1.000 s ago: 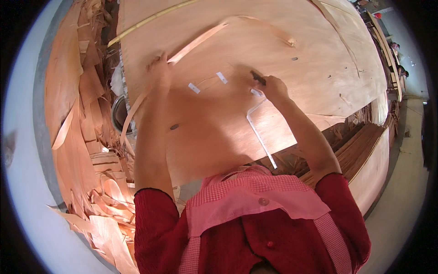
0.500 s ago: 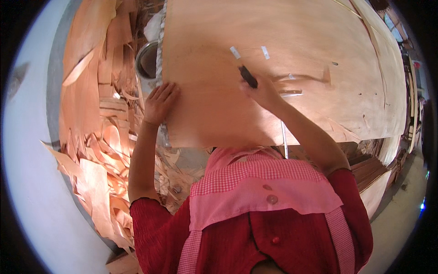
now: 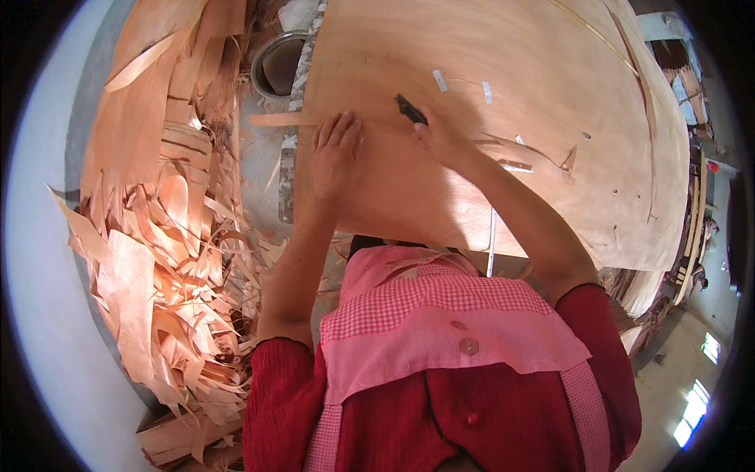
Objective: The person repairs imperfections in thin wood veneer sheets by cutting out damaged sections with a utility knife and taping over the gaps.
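A large sheet of light brown wood veneer [image 3: 393,181] lies on the work table before me. My left hand [image 3: 336,153] rests flat near its left edge, fingers stretched out. By those fingertips a narrow veneer strip [image 3: 277,119] sticks out past the edge. My right hand [image 3: 444,140] is closed round a short, dark tool [image 3: 410,108] over the sheet; its exact kind cannot be made out. Two small white tape pieces [image 3: 440,80] stick to the veneer beyond that hand. A thin, curled veneer scrap [image 3: 531,149] lies to its right.
A round metal pot [image 3: 281,67] stands left of the table's ragged edge [image 3: 288,181]. Heaped veneer offcuts [image 3: 169,275] fill the left side along a pale wall [image 3: 39,236]. A narrow white strip [image 3: 491,244] hangs at the near edge. A yellowish rod [image 3: 594,31] lies far right.
My left hand has moved rightward from the sheet's edge onto the veneer. My right hand has shifted slightly left with the dark tool. The narrow strip now shows at the left edge.
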Tool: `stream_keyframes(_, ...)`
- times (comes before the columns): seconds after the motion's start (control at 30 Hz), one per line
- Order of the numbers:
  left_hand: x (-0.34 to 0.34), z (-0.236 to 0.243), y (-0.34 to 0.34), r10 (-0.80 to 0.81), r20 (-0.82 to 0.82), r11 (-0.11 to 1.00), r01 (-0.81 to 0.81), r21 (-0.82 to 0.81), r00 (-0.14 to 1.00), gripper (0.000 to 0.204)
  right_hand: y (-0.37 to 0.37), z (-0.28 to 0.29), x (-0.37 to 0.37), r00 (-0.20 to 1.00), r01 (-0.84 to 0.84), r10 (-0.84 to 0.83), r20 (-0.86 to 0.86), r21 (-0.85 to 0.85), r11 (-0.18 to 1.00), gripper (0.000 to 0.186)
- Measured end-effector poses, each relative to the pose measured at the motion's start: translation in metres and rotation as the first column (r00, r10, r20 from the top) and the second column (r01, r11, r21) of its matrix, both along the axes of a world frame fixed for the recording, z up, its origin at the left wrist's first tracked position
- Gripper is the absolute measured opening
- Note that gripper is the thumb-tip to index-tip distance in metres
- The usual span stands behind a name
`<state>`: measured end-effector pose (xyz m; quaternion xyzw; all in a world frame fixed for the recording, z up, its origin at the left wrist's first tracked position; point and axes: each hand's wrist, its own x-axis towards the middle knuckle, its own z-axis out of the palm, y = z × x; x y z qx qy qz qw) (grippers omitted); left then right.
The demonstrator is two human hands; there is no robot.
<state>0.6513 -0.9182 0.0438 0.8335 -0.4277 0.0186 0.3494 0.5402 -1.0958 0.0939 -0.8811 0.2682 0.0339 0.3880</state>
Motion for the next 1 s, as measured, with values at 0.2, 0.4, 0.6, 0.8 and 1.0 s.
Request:
stream_keyframes(0.2,-0.008,0.032,-0.009,0.255,-0.102,0.967,-0.251,0.051,0.962,0.028,0.032,0.0,0.009,0.944,-0.25,0.292,0.153,-0.245,0.937,0.038)
stream_keyframes(0.4,-0.005,0.006,-0.011,0.283,0.077,0.958,-0.286,0.027,0.956,0.025,0.036,0.027,0.022,0.991,-0.096,0.087,-0.104,-0.087,0.992,0.039)
stream_keyframes(0.6,-0.004,0.001,-0.02,0.301,0.118,0.953,-0.297,-0.053,0.946,0.021,0.007,0.016,-0.011,0.998,-0.037,0.024,-0.065,-0.21,0.977,0.044)
stream_keyframes(0.8,0.001,-0.015,-0.018,0.335,0.15,0.942,-0.33,-0.058,0.93,0.022,0.02,0.024,0.002,0.983,-0.185,0.184,-0.019,-0.18,0.966,0.041)
stream_keyframes(1.0,0.002,-0.012,-0.02,0.362,0.138,0.93,-0.346,-0.126,0.922,0.018,0.038,-0.004,0.027,0.959,-0.214,0.253,0.124,-0.264,0.94,0.036)
